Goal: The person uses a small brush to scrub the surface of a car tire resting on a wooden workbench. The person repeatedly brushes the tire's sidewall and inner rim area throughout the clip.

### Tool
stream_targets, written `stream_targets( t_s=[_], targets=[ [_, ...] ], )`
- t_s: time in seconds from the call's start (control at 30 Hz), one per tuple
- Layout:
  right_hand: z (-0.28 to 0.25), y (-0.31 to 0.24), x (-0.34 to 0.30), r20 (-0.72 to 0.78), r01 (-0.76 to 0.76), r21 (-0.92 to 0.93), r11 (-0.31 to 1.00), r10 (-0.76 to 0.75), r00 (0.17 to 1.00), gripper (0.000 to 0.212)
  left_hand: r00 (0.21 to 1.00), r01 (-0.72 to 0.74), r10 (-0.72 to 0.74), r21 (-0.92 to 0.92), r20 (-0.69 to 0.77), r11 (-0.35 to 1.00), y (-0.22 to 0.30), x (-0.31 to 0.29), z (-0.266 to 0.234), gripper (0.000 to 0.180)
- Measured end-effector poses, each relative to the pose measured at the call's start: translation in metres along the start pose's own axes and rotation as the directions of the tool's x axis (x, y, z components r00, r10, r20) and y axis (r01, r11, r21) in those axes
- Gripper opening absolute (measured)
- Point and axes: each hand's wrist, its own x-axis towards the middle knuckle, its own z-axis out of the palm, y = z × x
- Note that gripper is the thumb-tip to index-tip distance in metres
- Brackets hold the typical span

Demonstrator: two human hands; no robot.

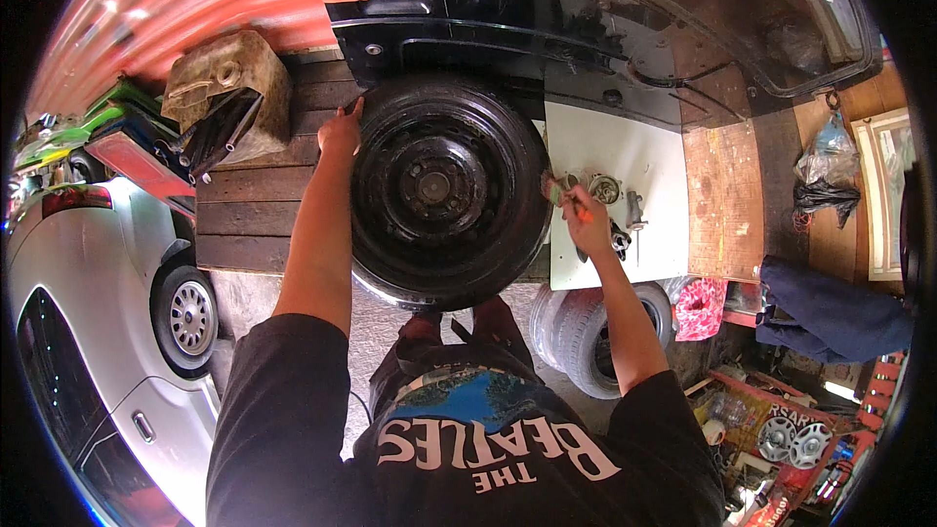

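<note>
A black car wheel with its tyre rests against the wooden bench in front of me, its dark steel rim facing me. At the tyre's upper left edge my left hand grips it, fingers partly hidden behind the rubber. My right hand is closed around a paintbrush with an orange handle. The bristles touch or nearly touch the tyre's right sidewall. Beneath that hand, small metal parts lie on a white board.
A stained canister cut open holds dark tools on the left of the plank bench. Beyond stands a black vehicle panel. More tyres stand below the board. A silver car is at left, a cluttered tool box at lower right.
</note>
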Motion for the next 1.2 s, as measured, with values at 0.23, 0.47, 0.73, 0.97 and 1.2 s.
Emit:
stream_targets(
  t_s=[0.23,0.47,0.73,0.97,1.2],
  targets=[
    [-0.01,-0.064,-0.075,0.445,0.144,-0.192,0.971,-0.045,0.894,0.021,1.0,-0.004,0.004,-0.007,0.015,1.0,0.003,0.0,-0.001,0.084],
    [-0.01,-0.076,-0.054,0.795,-0.441,0.216,0.871,0.105,0.598,0.016,1.0,0.002,-0.002,-0.014,-0.013,1.0,0.001,0.005,0.004,0.079],
    [-0.025,-0.006,0.083,0.717,-0.236,0.042,0.971,0.135,0.683,0.022,1.0,0.003,-0.004,-0.024,-0.026,1.0,0.001,0.008,0.006,0.079],
    [-0.03,-0.025,0.123,0.453,0.397,-0.425,0.814,-0.189,0.871,0.026,0.998,-0.03,0.028,-0.035,-0.055,0.999,0.001,0.004,0.006,0.077],
    [0.015,-0.068,0.001,0.722,0.502,-0.389,0.773,-0.083,0.687,0.024,0.999,0.001,-0.002,-0.023,-0.044,1.0,0.0,0.001,0.007,0.075]
  ],
)
